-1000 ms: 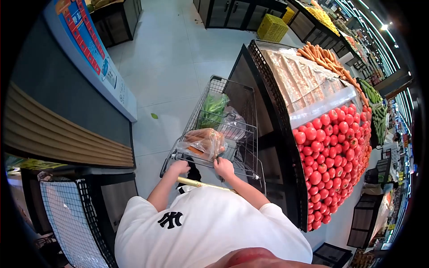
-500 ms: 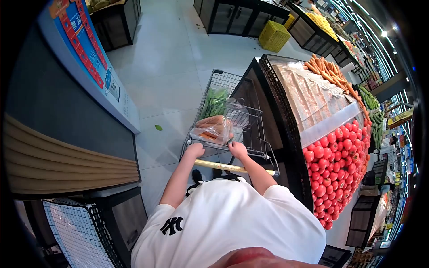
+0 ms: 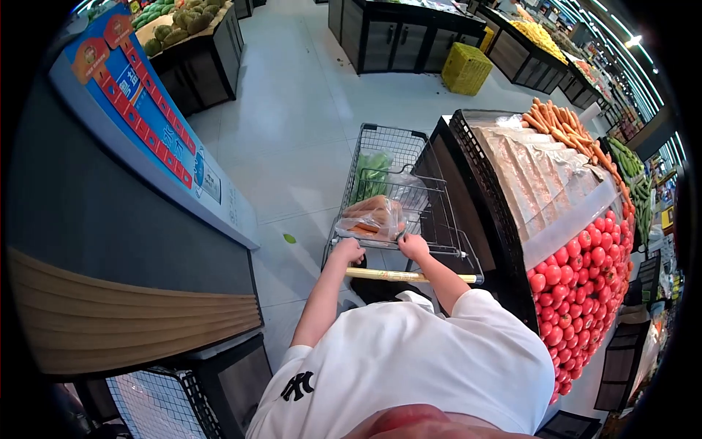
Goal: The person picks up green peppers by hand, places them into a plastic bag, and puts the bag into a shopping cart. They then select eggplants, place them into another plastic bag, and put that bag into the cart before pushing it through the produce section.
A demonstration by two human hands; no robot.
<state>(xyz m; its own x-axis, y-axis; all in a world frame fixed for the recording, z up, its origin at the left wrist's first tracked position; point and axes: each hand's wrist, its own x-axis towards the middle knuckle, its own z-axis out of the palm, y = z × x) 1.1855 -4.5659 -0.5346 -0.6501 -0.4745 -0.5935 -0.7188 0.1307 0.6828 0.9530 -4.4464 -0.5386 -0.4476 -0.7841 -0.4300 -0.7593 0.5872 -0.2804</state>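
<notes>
A wire shopping cart point(image 3: 450, 212) with a yellow handle point(image 3: 387, 275) stands in front of me. My left hand point(image 3: 348, 251) is closed at the basket's rear rim, near its left corner, with the fingers curled. My right hand point(image 3: 414, 247) is closed on the same rim farther right, beside a clear plastic bag point(image 3: 373, 217). Long orange and brownish items lie in that bag; they look like carrots. Farther forward in the basket are green leafy vegetables point(image 3: 373, 174) and another clear bag point(image 3: 411, 192). Both forearms cross above the handle.
At right, close along the cart, runs a produce stand with tomatoes point(image 3: 578, 285) and carrots point(image 3: 559, 124). A blue-and-white display panel point(image 3: 157, 124) borders the left. Ahead are dark cabinets point(image 3: 398, 40) and a yellow crate point(image 3: 466, 69). One green leaf point(image 3: 289, 238) lies on the floor.
The view has shifted, so the cart, hands and stands appear farther right and slightly lower. More of the fruit stand at upper left shows. Both hands stay at the cart's rear rim.
</notes>
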